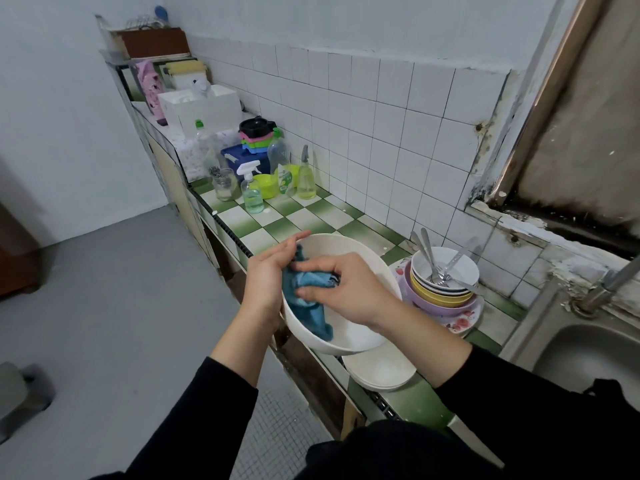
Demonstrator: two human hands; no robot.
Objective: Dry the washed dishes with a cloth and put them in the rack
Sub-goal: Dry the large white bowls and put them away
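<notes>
Our left grip (268, 275) holds the white bowl (360, 336) at its rim, palm against the outer wall, and carries it tilted above the edge of the worktop (277, 223). Our right grip (349, 289) reaches inside the bowl, its fingers curled round a bunched blue cloth (310, 315) and pressing it to the inner wall.

We judge the bowl light and stiff, with a smooth wall that will be slick while damp. The rim is the safest hold, thumb inside and fingers outside. The cloth is soft and limp, so it needs bunching to stay under the fingers.

Directly below the grips lie stacked white plates (381, 374). Beyond the right grip stands a pile of coloured bowls (440, 292) with cutlery (436, 265) in the top one.
</notes>
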